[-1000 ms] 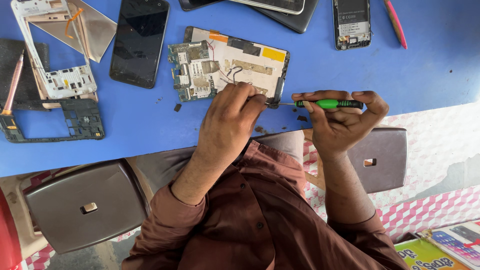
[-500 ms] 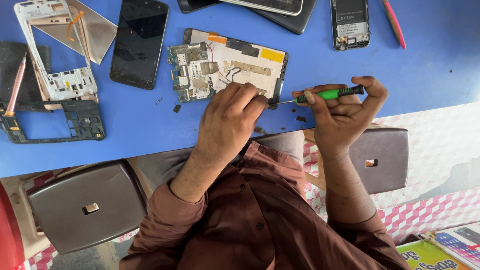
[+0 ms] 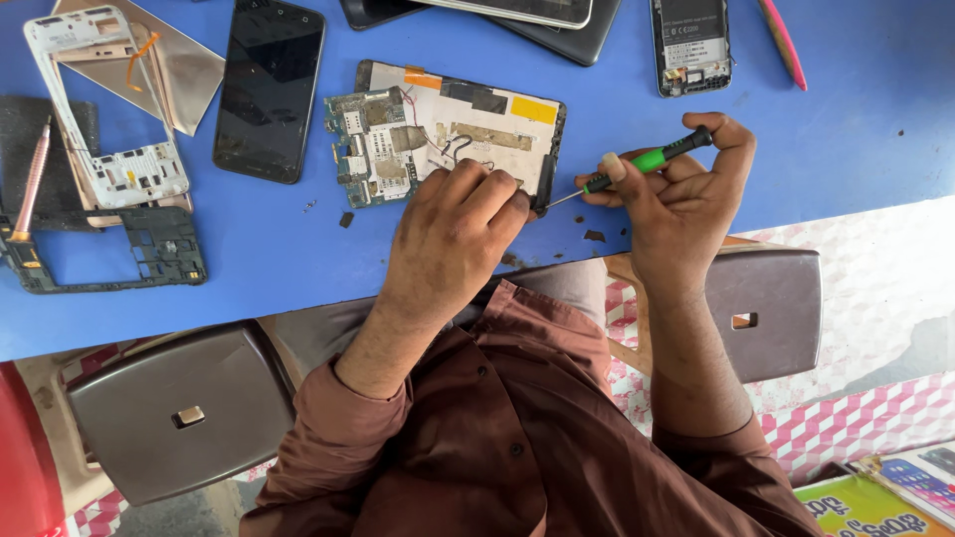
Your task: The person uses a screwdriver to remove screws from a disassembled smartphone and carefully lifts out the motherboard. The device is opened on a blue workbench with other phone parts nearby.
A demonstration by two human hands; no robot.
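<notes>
An opened tablet [image 3: 468, 124] lies back-up on the blue table [image 3: 856, 119], its circuit board and wires exposed. My left hand [image 3: 453, 234] presses down on the tablet's near right corner, fingers curled over its edge. My right hand [image 3: 686, 194] grips a green and black screwdriver [image 3: 647, 159]. The screwdriver slants, and its thin metal tip touches the tablet's right edge beside my left fingertips.
A black phone [image 3: 271, 89], a white phone frame [image 3: 104, 109], a dark frame [image 3: 109, 254] and a pink tool [image 3: 30, 184] lie to the left. An open-backed phone [image 3: 689, 45] and a pink pen [image 3: 783, 40] lie at the far side. Small dark screws or bits [image 3: 345, 219] dot the table. Grey stools [image 3: 179, 418] stand below.
My right hand has tipped the screwdriver from nearly level to slanted, its handle end raised away from me. My left hand stays on the tablet corner.
</notes>
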